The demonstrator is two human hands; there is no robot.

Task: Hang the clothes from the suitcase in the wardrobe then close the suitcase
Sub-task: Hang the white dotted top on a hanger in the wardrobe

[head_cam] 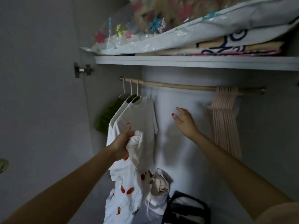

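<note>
I face the open wardrobe. My left hand (123, 141) grips a bunched white garment with red strawberry prints (127, 188) that hangs down below it. My right hand (184, 121) is raised with fingers spread, empty, in front of the back wall, between the hung clothes and a bundle of empty pink hangers (224, 120). On the wooden rail (178, 86), at its left end, hang a green garment (106, 117) and two white T-shirts (142, 117) on white hangers. The suitcase is out of view.
A shelf (194, 61) above the rail carries bedding in plastic bags (178, 29) and folded blankets. The wardrobe door (40, 94) stands open at the left. A dark-handled bag (187, 207) and crumpled cloth (159, 183) lie at the wardrobe bottom.
</note>
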